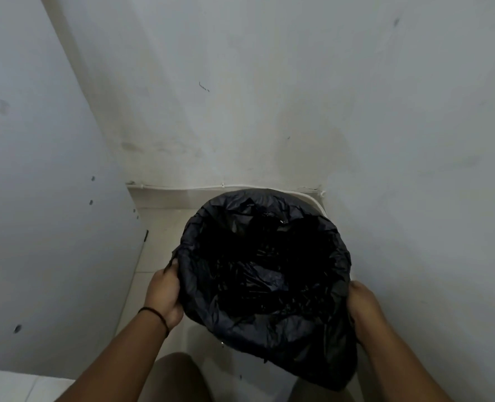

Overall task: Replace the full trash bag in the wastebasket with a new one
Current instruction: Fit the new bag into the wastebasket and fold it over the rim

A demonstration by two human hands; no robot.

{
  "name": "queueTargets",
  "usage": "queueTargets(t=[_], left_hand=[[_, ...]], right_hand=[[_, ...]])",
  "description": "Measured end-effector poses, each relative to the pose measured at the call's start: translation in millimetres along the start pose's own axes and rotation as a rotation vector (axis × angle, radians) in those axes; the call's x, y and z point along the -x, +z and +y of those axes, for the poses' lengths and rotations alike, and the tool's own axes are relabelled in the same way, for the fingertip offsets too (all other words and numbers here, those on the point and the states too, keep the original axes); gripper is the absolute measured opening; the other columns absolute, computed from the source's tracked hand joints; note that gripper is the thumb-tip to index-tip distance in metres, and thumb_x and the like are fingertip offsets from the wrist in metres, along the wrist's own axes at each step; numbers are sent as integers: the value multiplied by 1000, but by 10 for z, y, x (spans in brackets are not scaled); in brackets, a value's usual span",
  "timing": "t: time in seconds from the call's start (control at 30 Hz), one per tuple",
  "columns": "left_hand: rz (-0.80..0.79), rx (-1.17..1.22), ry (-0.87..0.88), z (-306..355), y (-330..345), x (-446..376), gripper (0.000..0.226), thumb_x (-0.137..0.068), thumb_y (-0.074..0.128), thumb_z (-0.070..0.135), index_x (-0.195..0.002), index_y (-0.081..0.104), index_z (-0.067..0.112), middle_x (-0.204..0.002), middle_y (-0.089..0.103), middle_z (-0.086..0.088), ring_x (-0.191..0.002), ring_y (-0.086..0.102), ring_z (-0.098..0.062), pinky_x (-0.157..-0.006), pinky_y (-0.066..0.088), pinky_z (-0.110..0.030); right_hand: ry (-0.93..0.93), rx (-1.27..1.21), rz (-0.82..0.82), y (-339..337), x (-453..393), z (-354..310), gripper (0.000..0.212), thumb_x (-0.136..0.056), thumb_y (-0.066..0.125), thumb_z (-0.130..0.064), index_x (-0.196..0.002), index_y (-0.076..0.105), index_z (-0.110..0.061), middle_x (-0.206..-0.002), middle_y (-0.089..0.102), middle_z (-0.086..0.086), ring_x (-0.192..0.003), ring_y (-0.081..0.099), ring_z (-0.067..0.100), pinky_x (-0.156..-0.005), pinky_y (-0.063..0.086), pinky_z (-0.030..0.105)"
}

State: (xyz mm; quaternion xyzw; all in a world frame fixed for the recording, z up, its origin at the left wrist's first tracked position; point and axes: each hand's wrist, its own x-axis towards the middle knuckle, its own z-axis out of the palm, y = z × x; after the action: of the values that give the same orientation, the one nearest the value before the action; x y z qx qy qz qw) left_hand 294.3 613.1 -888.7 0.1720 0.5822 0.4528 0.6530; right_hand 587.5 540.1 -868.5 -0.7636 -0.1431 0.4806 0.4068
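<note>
Trash bag: a black plastic trash bag (269, 274) sits at about 5 o'clock of the head view, its mouth spread wide and round, the rim gathered in wrinkles all the way around.
Bag interior: dark and crumpled; what lies inside cannot be made out.
Wastebasket: hidden by the bag draped over it; only the round shape of the opening suggests it, and its own wall cannot be seen.
Left hand: the left hand (165, 294) is at the 9 o'clock edge of the bag's mouth, its fingers (173, 265) curled round the gathered rim and gripping the plastic.
Left wrist: a thin dark band (156, 314) circles it.
Right hand: the right hand (365, 300) is at the 3 o'clock edge of the mouth, seen from the back; its fingertips are tucked behind the plastic, so they appear to hold the rim, but the grip itself is hidden.
Bag skirt: loose plastic hangs down at 5 o'clock of the opening, below the right hand.
Floor: pale tiled floor (159, 245) shows at 9 o'clock of the bag and beneath it.
Walls: a whitish wall (269, 97) with scuffs and dark marks rises at 12 o'clock behind the bag; a second wall (31, 198) stands at 9 o'clock, meeting it in a corner.
Cable: a white cable (182, 187) runs along the foot of the far wall, just beyond the bag's 12 o'clock rim.
Knee: a bare knee (176, 378) shows at 6 o'clock, between the forearms.
</note>
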Motion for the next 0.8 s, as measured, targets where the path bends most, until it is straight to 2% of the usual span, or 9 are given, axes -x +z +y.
queueTargets(t=[0.1, 0.2, 0.27, 0.37, 0.47, 0.57, 0.67, 0.73, 0.8], left_hand=[[-36, 2, -17, -116, -82, 143, 36, -97, 38, 37, -120, 61, 21, -113, 67, -4, -105, 60, -27, -89, 50, -43], [-59, 72, -102, -255, -160, 337, 27, -96, 38, 18, -105, 63, 15, -103, 68, -8, -93, 62, -27, -72, 53, -39], [-23, 176, -171, -379, -200, 418, 27, -98, 37, 15, -103, 62, 11, -105, 65, -12, -90, 61, -28, -64, 57, -36], [-21, 297, -197, -535, -259, 531, 40, -98, 37, 38, -121, 59, 14, -123, 61, -12, -109, 58, -32, -95, 48, -46], [-54, 292, -138, -598, -247, 713, 37, -99, 34, 36, -116, 61, 16, -113, 66, -8, -108, 58, -29, -101, 39, -45], [38, 252, -66, -669, -172, 865, 33, -100, 36, 30, -107, 61, 11, -109, 65, -14, -102, 59, -31, -91, 44, -41], [176, 207, 88, -777, -101, 908, 46, -88, 51, 43, -120, 52, 10, -120, 60, -16, -106, 60, -33, -83, 50, -40], [148, 186, 96, -796, -35, 1036, 48, -88, 62, 36, -128, 44, 17, -118, 58, -12, -105, 60, -31, -91, 49, -45], [118, 117, 124, -872, 8, 1091, 49, -89, 63, 22, -131, 39, 23, -118, 57, -11, -105, 60, -28, -99, 46, -46]], right_hand=[[104, -186, -123, -52, 171, 80, 34, -95, 51, -31, -97, 68, -2, -83, 72, 15, -76, 64, 28, -69, 48, 35], [214, -326, -157, -69, 268, 227, 35, -98, 42, -27, -93, 65, 0, -68, 72, 15, -62, 67, 28, -66, 45, 38], [183, -355, -75, -63, 275, 354, 32, -97, 47, -25, -104, 62, 3, -86, 71, 19, -68, 65, 30, -70, 47, 40], [144, -440, -1, -70, 321, 471, 37, -98, 46, -34, -118, 59, -6, -110, 64, 15, -94, 60, 30, -90, 47, 44], [70, -538, -17, -99, 398, 552, 31, -99, 46, -25, -125, 51, -9, -113, 61, 18, -97, 61, 29, -81, 52, 41], [-56, -478, 149, -87, 478, 672, 32, -96, 47, -11, -128, 47, -13, -118, 59, 16, -97, 61, 31, -86, 50, 44], [-134, -359, 180, 19, 603, 776, 40, -93, 47, -37, -126, 54, -16, -130, 57, 10, -112, 58, 29, -100, 45, 47], [-125, -334, 149, 79, 672, 798, 53, -91, 52, -46, -137, 44, -21, -138, 49, 2, -120, 52, 28, -104, 42, 51], [-140, -239, 165, 112, 677, 855, 55, -93, 56, -31, -143, 33, -25, -146, 40, 3, -127, 47, 30, -104, 41, 51]])
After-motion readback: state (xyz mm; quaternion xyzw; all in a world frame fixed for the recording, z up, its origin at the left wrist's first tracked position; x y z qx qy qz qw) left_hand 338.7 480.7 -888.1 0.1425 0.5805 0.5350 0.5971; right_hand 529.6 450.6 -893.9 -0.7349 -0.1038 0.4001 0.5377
